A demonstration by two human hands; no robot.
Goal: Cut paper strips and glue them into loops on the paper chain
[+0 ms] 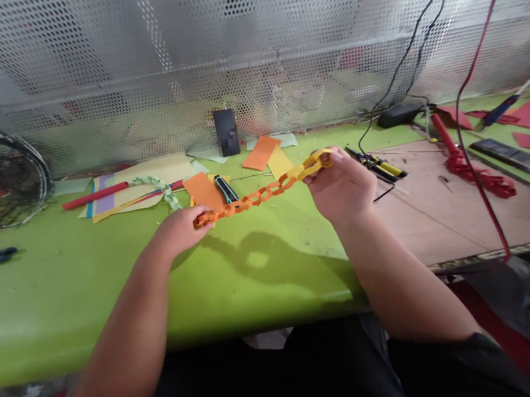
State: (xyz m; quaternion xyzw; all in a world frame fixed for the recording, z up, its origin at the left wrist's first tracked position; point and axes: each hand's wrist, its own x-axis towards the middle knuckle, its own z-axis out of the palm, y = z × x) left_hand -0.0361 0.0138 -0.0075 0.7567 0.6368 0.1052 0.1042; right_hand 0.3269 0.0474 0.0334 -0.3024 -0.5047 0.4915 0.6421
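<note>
A paper chain (264, 193) of orange links, turning yellow toward its right end, stretches between my hands above the green table. My left hand (183, 229) is closed on the orange end. At the yellow end, my right hand (343, 187) pinches a link between thumb and fingers, a little higher than the left. Just behind the chain lie a black and teal stapler (226, 189) and an orange paper piece (203, 191). A pale green paper chain (156, 185) rests beyond my left hand.
Colored sheets (161, 169) and a red rolled piece (95, 196) lie at the back left. Against the perforated metal panel (243, 49) leans a black phone (226, 132). Yellow-black pliers (386, 167), hanging cables (465, 89) and a red paper chain (481, 176) are on the right. A coil of wire (9, 167) stands left.
</note>
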